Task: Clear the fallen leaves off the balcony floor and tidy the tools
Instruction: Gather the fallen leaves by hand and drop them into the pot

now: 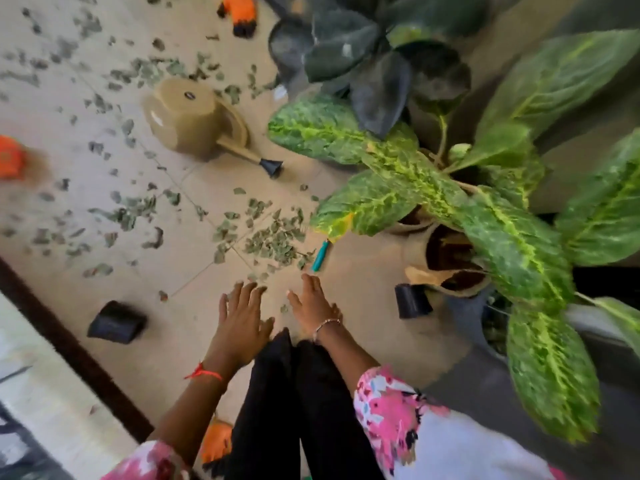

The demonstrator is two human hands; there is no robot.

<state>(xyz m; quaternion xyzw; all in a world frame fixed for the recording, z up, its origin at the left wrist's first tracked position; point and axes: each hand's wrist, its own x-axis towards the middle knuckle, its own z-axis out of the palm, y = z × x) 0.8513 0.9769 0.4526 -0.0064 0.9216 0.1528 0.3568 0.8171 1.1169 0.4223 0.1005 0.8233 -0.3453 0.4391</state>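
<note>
Dry green leaves lie scattered over the beige tiled floor (194,306), with a denser pile (273,237) just beyond my hands. My left hand (239,320) hovers over the tiles with fingers spread and holds nothing. Beside it, my right hand (311,303) is stretched out flat with straight fingers, also holding nothing, its tips close to a small teal tool (319,256) lying by the pile. A tan watering can (197,129) lies tipped on its side further out. Orange gloves lie at the far top (242,12), at the left edge (10,161) and near my legs (216,441).
Two small black pots lie on the floor, one at left (116,322) and one at right (412,301). Large potted plants with variegated leaves (502,220) and dark leaves (363,53) crowd the right side. A dark threshold strip (69,348) borders the floor at left.
</note>
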